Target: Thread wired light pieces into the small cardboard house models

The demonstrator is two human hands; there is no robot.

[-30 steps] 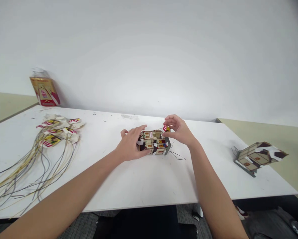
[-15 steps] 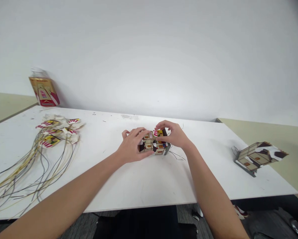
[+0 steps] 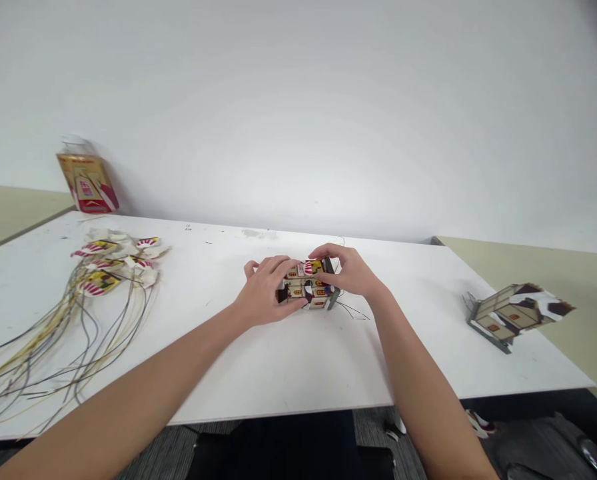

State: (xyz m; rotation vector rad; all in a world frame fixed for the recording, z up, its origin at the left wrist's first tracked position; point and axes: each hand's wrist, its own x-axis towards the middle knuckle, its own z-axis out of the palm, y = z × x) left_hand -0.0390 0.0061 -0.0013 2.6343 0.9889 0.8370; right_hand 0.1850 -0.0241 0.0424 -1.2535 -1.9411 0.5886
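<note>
A small model house [image 3: 319,292], cream with little windows and a dark base, lies on its side on the white table. My left hand [image 3: 263,292] is closed around its left end, thumb along the near side. My right hand [image 3: 352,272] pinches a small yellow piece with red and white stripes [image 3: 309,267] against the house's upper wall. Thin dark wires [image 3: 352,312] stick out on the table beyond the base. Fingers cover parts of the house and the piece.
At left lies a bunch of similar striped pieces [image 3: 100,283] with long wires [image 3: 53,340] trailing to the front edge. A gold and red bottle [image 3: 88,183] stands by the wall. Another model house [image 3: 518,313] lies tilted at right. The white table [image 3: 278,380] ends near my lap.
The striped piece has shifted slightly left along the house wall, with the right fingers moving along. My left hand keeps its hold with little visible movement.
</note>
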